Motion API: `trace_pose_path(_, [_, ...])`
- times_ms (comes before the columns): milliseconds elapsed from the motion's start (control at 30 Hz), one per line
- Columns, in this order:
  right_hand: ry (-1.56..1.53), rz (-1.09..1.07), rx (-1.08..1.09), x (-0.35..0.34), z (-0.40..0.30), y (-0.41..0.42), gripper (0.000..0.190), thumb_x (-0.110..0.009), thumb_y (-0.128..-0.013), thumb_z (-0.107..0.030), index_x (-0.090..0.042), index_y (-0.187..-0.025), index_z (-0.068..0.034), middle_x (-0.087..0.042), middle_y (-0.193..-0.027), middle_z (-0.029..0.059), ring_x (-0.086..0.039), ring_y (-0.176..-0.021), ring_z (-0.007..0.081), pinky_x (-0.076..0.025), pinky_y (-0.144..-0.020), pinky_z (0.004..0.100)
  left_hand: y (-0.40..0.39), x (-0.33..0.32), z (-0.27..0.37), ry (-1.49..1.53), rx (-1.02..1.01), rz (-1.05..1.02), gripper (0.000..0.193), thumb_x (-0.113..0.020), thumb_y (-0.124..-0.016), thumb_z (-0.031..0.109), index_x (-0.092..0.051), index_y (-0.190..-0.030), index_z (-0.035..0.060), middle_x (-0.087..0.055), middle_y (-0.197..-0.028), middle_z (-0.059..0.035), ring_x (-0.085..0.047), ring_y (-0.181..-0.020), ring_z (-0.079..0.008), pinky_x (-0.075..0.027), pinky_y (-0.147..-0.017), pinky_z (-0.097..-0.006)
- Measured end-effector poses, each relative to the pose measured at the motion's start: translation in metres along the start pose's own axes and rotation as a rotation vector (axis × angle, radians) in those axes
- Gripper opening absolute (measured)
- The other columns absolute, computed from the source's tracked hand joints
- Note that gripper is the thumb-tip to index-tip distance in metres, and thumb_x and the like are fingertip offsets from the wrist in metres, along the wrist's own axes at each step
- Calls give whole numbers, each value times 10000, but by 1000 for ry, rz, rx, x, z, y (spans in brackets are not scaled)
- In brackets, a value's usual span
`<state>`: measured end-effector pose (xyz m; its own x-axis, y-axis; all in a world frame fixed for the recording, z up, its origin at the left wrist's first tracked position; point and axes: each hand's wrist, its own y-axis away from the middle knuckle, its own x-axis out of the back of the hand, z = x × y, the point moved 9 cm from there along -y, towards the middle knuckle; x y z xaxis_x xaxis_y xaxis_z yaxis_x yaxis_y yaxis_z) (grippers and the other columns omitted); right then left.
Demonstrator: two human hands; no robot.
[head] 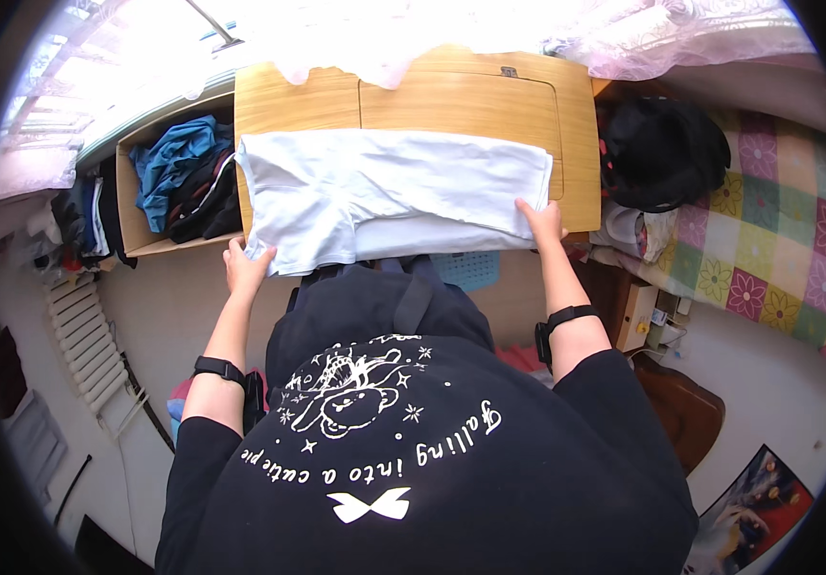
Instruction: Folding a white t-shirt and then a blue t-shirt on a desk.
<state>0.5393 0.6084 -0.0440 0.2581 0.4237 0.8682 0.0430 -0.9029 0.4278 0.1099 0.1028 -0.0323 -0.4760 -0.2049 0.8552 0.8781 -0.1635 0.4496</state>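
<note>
A white short-sleeved shirt (398, 187), folded lengthwise, lies across a light wooden table (456, 100), its near edge by the table's front. At the left, my left hand (246, 267) grips the near corner of the shirt beside its sleeve, with thumb and fingers on the cloth. My right hand (544, 221) pinches the near corner of the shirt's right end between thumb and fingers. Wrinkles run through the cloth near the sleeve, and a lower layer shows along the near edge.
A cardboard box (125, 208) of dark and blue clothes (175, 165) adjoins the table's left side. Right of the table, a black bundle (664, 154) rests on a flowered patchwork cover (765, 237). A blue plastic basket (467, 269) sits below the front edge. Sheer curtains (657, 36) hang behind.
</note>
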Motion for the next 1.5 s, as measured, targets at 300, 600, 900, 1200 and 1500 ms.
trace_pose_path(300, [-281,180,422,68,-37,-37,393,-700,-769,-232,-594,-1052,19,-670,-970,213,-648,-911,356,-494,-795,405,-8,0,33,166,-183,136,846,-819,-648,249,-382,-1361,120,-430,-1229,-200,-515,-1068,-346,-439,-944,-410])
trace_pose_path(600, [-30,226,521,112,-103,-4,548,-649,-782,-234,-494,-1241,21,-592,-1142,270,-566,-1082,407,-458,-908,423,27,11,138,126,-671,38,654,-729,-744,121,-452,-1336,159,-400,-1287,-180,-497,-1104,-300,-425,-957,-404])
trace_pose_path(900, [-402,-908,792,6,-255,253,642,-642,-864,-134,-305,-1408,-90,-548,-1135,144,-607,-885,164,-495,-768,298,24,-51,98,1016,77,-744,508,-429,-960,490,-555,-1227,77,-632,-1069,-74,-590,-944,-167,-447,-838,-286])
trace_pose_path(1200, [-338,-328,503,-49,-151,95,469,-675,-817,-174,-480,-1212,-14,-525,-1161,175,-588,-918,236,-495,-798,356,15,-67,127,621,-219,-446,548,-722,-796,134,-461,-1265,23,-594,-978,-78,-591,-881,-159,-504,-770,-309])
trace_pose_path(1500, [-172,-149,556,-63,-139,81,589,-714,-770,-229,-421,-1236,-22,-495,-1178,219,-531,-1067,352,-451,-903,416,-36,-54,155,977,-86,-241,606,-770,-779,233,-453,-1243,6,-616,-1012,-139,-602,-962,-190,-485,-801,-295])
